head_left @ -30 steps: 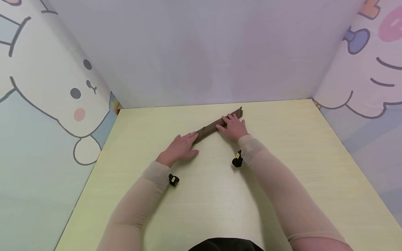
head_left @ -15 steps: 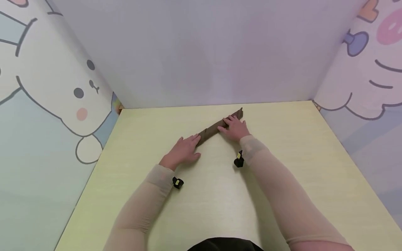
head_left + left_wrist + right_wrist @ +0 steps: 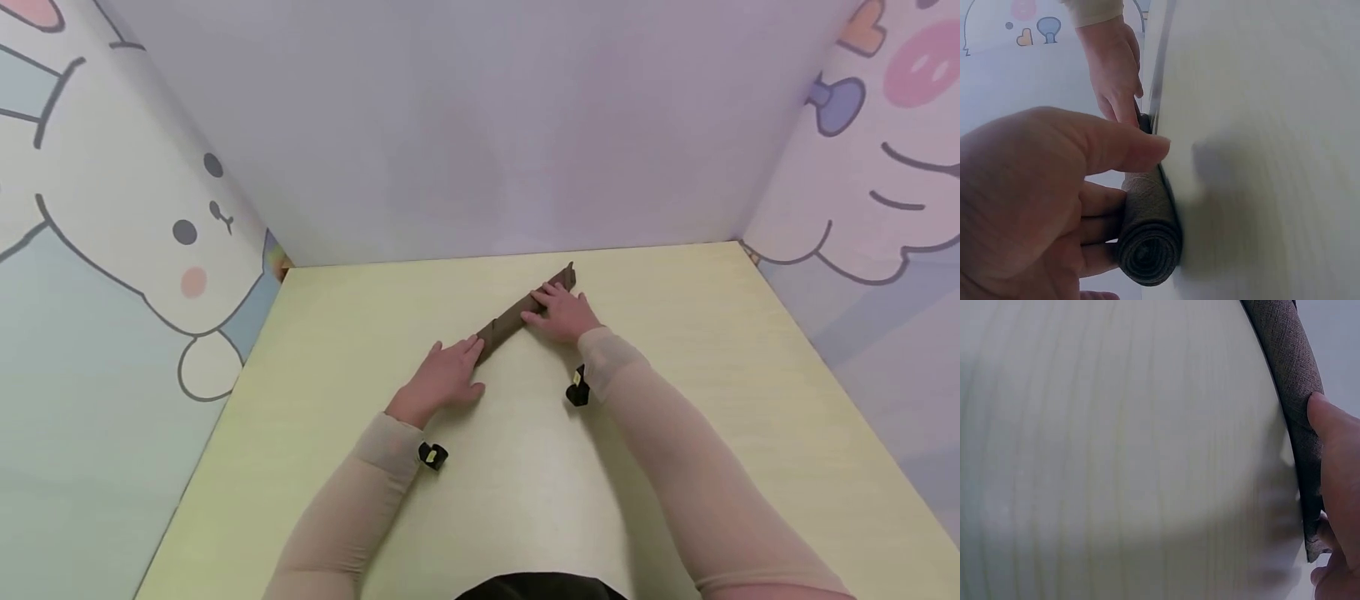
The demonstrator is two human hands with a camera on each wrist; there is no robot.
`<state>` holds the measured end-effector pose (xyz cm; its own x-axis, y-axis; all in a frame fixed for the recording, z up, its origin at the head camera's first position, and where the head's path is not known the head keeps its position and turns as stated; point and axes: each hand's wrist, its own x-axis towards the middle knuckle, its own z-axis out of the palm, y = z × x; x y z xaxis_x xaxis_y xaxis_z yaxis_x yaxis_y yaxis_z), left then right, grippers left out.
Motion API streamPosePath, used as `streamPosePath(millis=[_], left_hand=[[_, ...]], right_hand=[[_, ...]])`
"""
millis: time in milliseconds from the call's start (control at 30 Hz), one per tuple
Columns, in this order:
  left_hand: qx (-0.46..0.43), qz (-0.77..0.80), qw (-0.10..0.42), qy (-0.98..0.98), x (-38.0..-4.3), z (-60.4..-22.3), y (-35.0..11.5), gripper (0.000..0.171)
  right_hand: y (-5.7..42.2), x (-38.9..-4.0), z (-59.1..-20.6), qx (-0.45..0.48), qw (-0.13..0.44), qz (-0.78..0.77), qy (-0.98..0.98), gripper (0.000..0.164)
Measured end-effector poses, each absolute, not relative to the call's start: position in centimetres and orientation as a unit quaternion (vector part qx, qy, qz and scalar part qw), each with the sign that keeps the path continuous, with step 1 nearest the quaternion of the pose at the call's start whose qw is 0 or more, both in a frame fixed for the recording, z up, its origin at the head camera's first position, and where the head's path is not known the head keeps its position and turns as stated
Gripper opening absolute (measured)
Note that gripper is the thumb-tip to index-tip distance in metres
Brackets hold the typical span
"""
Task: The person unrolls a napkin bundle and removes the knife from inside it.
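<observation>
A brown cloth rolled into a slim tube (image 3: 504,327) lies slantwise on the pale table, its far end ragged with a loose corner. My left hand (image 3: 442,375) rests its extended fingers on the near end, thumb held away from it. The left wrist view looks onto the spiral end of the cloth roll (image 3: 1149,250), with the fingertips along its side. Farther up, my right hand (image 3: 564,315) lays its fingers over the roll. In the right wrist view, the thumb of my right hand (image 3: 1342,462) touches the cloth's side.
The light wood table (image 3: 675,375) ends at a plain pale wall (image 3: 480,125) just beyond the roll. Cartoon-printed panels (image 3: 127,208) flank it left and right. A small black device (image 3: 432,455) sits on each wrist.
The roll's near end has come toward me and slightly right, so the roll slants more steeply. My left hand has moved with it, while my right hand stays over the far part.
</observation>
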<state>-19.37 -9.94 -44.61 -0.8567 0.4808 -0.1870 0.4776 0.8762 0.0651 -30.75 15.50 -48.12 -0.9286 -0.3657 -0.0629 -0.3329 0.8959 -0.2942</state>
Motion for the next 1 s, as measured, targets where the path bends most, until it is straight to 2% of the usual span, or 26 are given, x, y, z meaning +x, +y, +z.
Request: streamPosePath(millis=[700, 1000], left_hand=[[0.284, -0.066, 0.081, 0.953, -16.8, -44.1, -8.6, 0.056], [0.323, -0.086, 0.052, 0.941, -15.3, -43.9, -8.1, 0.054]], right_hand=[[16.8, -28.6, -48.3, -0.194, 0.057, -0.134, 0.97, 0.076], [18.0, -27.4, -48.0, -0.206, 0.078, -0.151, 0.964, 0.074]])
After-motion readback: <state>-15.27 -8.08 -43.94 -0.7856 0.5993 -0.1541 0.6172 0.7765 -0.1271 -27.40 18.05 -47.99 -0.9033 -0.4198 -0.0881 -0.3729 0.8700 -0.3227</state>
